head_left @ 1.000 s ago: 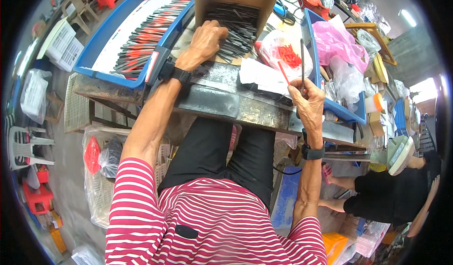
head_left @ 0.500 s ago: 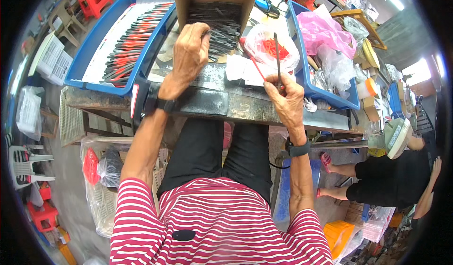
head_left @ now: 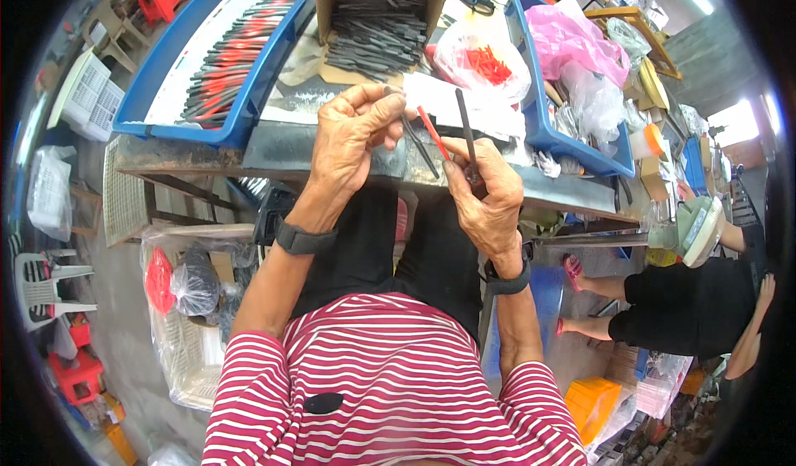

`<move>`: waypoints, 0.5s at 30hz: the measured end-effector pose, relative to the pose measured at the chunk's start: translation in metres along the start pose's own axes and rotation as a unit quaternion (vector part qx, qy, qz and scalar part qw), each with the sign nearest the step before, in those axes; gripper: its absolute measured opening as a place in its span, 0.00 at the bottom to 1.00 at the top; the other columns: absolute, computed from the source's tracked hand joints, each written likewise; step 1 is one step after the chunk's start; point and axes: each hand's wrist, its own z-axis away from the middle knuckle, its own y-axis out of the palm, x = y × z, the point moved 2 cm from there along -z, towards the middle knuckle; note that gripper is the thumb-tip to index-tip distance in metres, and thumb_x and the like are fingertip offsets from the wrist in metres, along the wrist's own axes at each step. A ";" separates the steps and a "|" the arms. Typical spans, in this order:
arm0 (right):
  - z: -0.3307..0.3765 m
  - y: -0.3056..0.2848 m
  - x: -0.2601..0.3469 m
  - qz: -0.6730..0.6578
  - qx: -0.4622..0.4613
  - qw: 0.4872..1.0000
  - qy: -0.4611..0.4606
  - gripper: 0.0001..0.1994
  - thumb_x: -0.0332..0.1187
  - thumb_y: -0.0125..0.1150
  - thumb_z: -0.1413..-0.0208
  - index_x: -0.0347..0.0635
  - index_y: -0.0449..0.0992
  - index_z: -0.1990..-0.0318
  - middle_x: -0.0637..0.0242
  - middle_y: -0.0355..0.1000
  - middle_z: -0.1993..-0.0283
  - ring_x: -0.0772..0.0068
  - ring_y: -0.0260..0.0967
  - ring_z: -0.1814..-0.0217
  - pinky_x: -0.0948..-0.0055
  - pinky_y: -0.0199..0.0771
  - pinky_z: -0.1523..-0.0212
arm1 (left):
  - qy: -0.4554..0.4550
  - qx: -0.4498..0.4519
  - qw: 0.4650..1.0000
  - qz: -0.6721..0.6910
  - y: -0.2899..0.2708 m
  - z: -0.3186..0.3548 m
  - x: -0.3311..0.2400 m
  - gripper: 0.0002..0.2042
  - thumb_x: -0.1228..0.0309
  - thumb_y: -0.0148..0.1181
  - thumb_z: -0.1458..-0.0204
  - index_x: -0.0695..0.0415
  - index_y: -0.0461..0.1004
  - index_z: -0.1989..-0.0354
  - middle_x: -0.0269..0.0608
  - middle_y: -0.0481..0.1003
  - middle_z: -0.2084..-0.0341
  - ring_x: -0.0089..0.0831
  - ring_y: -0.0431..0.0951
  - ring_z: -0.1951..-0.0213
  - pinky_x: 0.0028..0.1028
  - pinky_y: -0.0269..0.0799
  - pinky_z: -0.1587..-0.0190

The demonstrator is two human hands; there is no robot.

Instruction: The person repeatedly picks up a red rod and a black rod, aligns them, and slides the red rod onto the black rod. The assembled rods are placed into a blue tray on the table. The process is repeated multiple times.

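Over the bench's front edge, my left hand (head_left: 352, 134) is closed in a pinch on a slim black rod (head_left: 421, 148), which slants down to the right from the fingertips. To its right, my right hand (head_left: 489, 188) is closed on two things: a thin red stick (head_left: 433, 133) and a thicker dark rod (head_left: 465, 126) pointing up. The red stick's tip is close to the black rod. Beyond the hands, a cardboard box (head_left: 327, 2) lies open toward me with many black rods (head_left: 377, 35). A clear plastic bag (head_left: 448, 55) of small red pieces (head_left: 487, 65) sits right of it.
At left, a blue tray (head_left: 240, 105) holds rows of red-and-black sticks (head_left: 240, 51). A second blue tray (head_left: 580, 155) at right contains plastic bags, one pink (head_left: 572, 39). White paper (head_left: 497, 119) lies behind my right hand. Another person (head_left: 696, 304) stands at far right.
My left hand has come from the box of black rods toward me and right, now with a black rod showing. My right hand has shifted slightly left and nearer, still holding the red stick and dark rod.
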 end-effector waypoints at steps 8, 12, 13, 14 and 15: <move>0.014 0.002 0.005 0.068 0.009 0.996 -0.050 0.15 0.15 0.59 0.56 0.36 0.75 0.58 0.63 0.65 0.74 0.73 0.61 0.80 0.76 0.59 0.80 | -0.028 0.042 0.998 -0.027 0.000 0.006 0.017 0.10 0.67 0.56 0.43 0.64 0.74 0.65 0.47 0.77 0.72 0.19 0.71 0.80 0.15 0.66 0.80; 0.015 0.002 0.005 0.076 0.009 0.996 -0.047 0.15 0.15 0.59 0.56 0.36 0.74 0.58 0.63 0.65 0.74 0.73 0.61 0.80 0.76 0.59 0.80 | -0.007 0.056 0.998 -0.011 0.001 0.007 0.020 0.10 0.67 0.56 0.43 0.63 0.73 0.66 0.47 0.77 0.72 0.19 0.70 0.80 0.15 0.67 0.80; 0.015 0.002 0.005 0.078 0.009 0.996 -0.048 0.16 0.15 0.59 0.56 0.36 0.74 0.58 0.63 0.65 0.74 0.73 0.61 0.80 0.76 0.59 0.80 | -0.014 0.061 0.998 -0.002 0.001 0.006 0.020 0.10 0.67 0.57 0.44 0.63 0.73 0.66 0.47 0.78 0.72 0.19 0.72 0.80 0.15 0.68 0.79; 0.015 0.002 0.005 0.079 0.008 0.996 -0.050 0.16 0.15 0.59 0.56 0.36 0.74 0.58 0.63 0.65 0.74 0.73 0.61 0.80 0.76 0.60 0.80 | -0.016 0.071 0.997 0.011 0.000 0.006 0.020 0.10 0.67 0.58 0.45 0.63 0.74 0.66 0.46 0.78 0.72 0.19 0.73 0.79 0.15 0.68 0.79; 0.015 0.002 0.005 0.081 0.007 0.995 -0.053 0.16 0.15 0.59 0.56 0.36 0.74 0.57 0.62 0.65 0.74 0.73 0.61 0.80 0.76 0.60 0.81 | -0.017 0.075 0.997 0.022 0.001 0.006 0.021 0.09 0.68 0.59 0.45 0.63 0.74 0.66 0.45 0.78 0.72 0.19 0.74 0.79 0.16 0.69 0.78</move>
